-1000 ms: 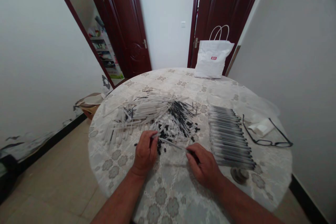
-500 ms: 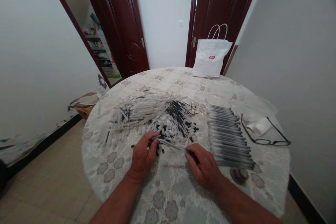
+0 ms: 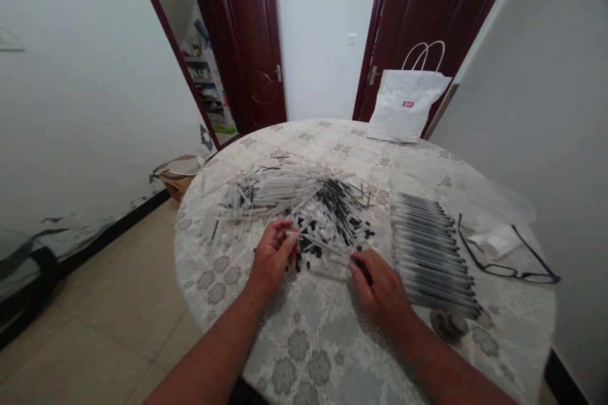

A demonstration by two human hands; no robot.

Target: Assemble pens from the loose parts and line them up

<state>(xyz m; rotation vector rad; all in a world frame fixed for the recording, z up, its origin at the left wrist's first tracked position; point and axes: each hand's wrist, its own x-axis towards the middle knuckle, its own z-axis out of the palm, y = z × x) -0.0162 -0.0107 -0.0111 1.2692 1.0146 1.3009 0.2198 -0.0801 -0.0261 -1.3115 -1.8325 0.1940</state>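
Observation:
My right hand [image 3: 377, 281] is closed on the near end of a slim translucent pen [image 3: 327, 246], with thumb and fingertips pinching it. The pen slants up and left toward my left hand [image 3: 273, 258], which pinches a small white pen cap [image 3: 292, 234] between thumb and fingers. The pen's far tip lies close to the cap; whether they touch, I cannot tell. Just beyond both hands spreads a heap of white pen barrels [image 3: 280, 188], dark thin refills [image 3: 338, 202], white caps and small black plugs [image 3: 308, 264].
A row of assembled pens [image 3: 430, 250] lies to the right, with eyeglasses [image 3: 508, 271] and clear plastic wrapping beside it. A round brownish object [image 3: 449, 326] sits below the row. At the back of the cloth-covered round table [image 3: 294, 361] stands a white paper bag [image 3: 406, 107].
The camera view has turned left, so everything sits further right. My left fingers have opened slightly around the white cap, and the pen's tip shows apart from the fingertips.

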